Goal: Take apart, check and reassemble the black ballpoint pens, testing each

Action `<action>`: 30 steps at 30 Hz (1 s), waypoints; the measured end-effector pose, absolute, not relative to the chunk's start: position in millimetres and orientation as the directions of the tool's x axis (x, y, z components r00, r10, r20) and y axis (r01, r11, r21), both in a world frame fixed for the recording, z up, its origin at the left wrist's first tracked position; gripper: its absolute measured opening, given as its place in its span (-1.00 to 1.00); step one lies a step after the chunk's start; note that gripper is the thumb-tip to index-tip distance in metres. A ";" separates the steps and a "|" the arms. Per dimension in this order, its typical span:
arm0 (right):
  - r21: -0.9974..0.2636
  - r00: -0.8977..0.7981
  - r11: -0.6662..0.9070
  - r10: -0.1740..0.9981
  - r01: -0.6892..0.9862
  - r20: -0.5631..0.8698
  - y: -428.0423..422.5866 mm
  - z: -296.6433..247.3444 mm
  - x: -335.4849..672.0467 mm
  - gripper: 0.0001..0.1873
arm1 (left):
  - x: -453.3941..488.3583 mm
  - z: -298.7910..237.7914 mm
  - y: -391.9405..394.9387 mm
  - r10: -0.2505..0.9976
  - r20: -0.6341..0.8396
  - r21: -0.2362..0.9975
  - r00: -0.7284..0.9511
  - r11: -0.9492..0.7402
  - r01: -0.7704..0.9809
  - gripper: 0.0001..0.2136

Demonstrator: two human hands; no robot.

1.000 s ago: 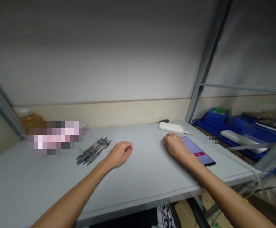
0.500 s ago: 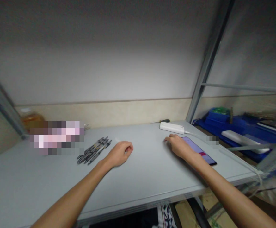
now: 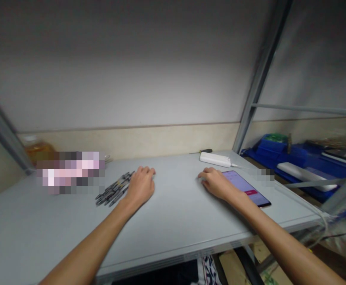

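My left hand (image 3: 142,185) rests palm down on the grey table, its fingers loosely bent and apart, holding nothing that I can see. It lies against the right side of a bundle of dark pens (image 3: 115,189) and covers part of them. Farther right, my right hand (image 3: 216,183) is also palm down, fingers slightly curved and apart, with nothing visible in it. Beside that hand lies a smartphone (image 3: 248,190) with its screen lit; the wrist and forearm hide its near left edge.
A white power strip (image 3: 215,159) with a cable and a screwdriver (image 3: 205,151) lie at the back. A pixelated pinkish item (image 3: 74,172) and an amber-filled container (image 3: 39,150) stand at left. Beyond the metal post (image 3: 254,91) are blue trays (image 3: 280,152).
My left hand has moved left toward the pens and turned from a loose curl on its side to palm down. My right hand has shifted slightly left, uncovering more of the phone.
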State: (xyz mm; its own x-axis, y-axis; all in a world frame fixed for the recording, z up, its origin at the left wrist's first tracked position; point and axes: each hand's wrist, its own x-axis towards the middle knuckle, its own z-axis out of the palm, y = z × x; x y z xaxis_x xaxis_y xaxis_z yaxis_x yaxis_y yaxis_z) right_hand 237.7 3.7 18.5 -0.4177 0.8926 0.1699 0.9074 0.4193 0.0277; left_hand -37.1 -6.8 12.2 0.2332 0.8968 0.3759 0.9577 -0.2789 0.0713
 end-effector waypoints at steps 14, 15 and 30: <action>-0.046 -0.561 0.578 0.805 0.814 0.192 1.6 23.0 189.4 -0.73 | -50.4 14.2 -7.2 0.981 0.192 -0.117 0.023 -0.001 0.993 -0.70; -0.053 -0.566 0.584 0.802 0.810 0.189 1.8 21.9 188.6 -0.73 | -50.6 14.4 -7.0 0.983 0.184 -0.119 0.018 0.004 0.993 -0.69; -0.097 -0.635 0.684 0.713 0.723 0.297 2.3 6.9 174.8 -0.73 | -39.1 3.6 -2.0 0.900 0.310 0.387 0.308 -0.415 0.823 -0.81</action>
State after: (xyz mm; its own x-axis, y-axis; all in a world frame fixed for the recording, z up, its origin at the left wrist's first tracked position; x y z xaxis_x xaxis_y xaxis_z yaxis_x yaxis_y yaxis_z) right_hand 174.8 2.3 6.9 -0.6346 0.7134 0.2974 0.7231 0.6838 -0.0973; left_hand -39.1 -2.0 3.6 0.3076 0.8995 0.3102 0.8233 -0.4151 0.3873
